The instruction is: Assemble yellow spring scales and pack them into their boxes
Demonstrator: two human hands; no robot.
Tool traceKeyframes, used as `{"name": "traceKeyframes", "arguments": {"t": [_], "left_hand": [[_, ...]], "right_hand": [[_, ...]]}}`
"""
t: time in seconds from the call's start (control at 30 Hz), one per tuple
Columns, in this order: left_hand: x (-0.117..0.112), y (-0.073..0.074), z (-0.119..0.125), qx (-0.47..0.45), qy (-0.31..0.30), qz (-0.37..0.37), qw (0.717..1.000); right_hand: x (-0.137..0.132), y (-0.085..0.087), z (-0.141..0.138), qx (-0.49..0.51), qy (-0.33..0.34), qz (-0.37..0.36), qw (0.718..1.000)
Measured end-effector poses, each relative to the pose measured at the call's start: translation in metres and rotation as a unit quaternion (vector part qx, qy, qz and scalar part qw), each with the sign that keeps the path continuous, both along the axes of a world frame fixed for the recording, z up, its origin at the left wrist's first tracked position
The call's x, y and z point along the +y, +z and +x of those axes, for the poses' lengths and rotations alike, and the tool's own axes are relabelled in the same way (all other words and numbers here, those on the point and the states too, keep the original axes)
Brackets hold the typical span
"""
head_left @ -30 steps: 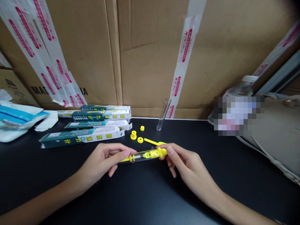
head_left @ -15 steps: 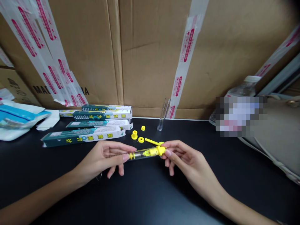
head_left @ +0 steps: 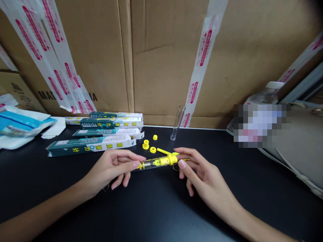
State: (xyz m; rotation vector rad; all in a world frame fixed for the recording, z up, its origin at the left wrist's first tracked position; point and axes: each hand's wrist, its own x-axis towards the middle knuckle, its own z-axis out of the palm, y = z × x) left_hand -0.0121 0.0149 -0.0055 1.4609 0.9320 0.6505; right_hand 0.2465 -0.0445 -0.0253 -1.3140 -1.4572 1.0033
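Note:
My left hand (head_left: 111,169) is closed around one end of a clear tubular spring scale (head_left: 151,164), held nearly level above the black table. A spring and yellow inner parts show through its wall. At the other end, its yellow cap (head_left: 173,159) meets the fingers of my right hand (head_left: 205,176), which are bent about a thin yellow piece beyond the cap. A small wire ring hangs there. Just behind lie a yellow rod (head_left: 164,152), partly hidden, a yellow ring (head_left: 152,150), a flanged yellow plug (head_left: 145,145) and a smaller yellow cap (head_left: 155,137).
A clear tube (head_left: 177,123) stands upright at the back. Several printed cartons (head_left: 93,144) lie at left, near a blue-white packet (head_left: 22,122). A bottle (head_left: 264,95) and grey bag (head_left: 300,144) are on the right. A large cardboard box (head_left: 161,67) walls the back.
My right fingers have shifted slightly rightward along the cap end, and the thumb has moved off the cap. My left hand keeps its hold. The view has shifted slightly.

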Motion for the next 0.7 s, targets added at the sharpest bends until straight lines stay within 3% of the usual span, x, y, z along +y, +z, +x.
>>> {"name": "traceKeyframes", "arguments": {"t": [0.3, 0.57, 0.7], "left_hand": [[0.000, 0.001, -0.003, -0.042, 0.000, -0.048, 0.998], [0.004, 0.006, -0.005, -0.013, -0.062, -0.044, 0.997], [0.007, 0.013, -0.005, -0.034, -0.057, -0.080, 0.995]], "right_hand": [[0.002, -0.001, 0.001, 0.005, 0.015, 0.005, 1.000], [0.001, 0.000, 0.003, -0.107, 0.004, -0.008, 0.994], [0.001, -0.002, 0.002, -0.044, -0.002, 0.004, 0.999]]}}
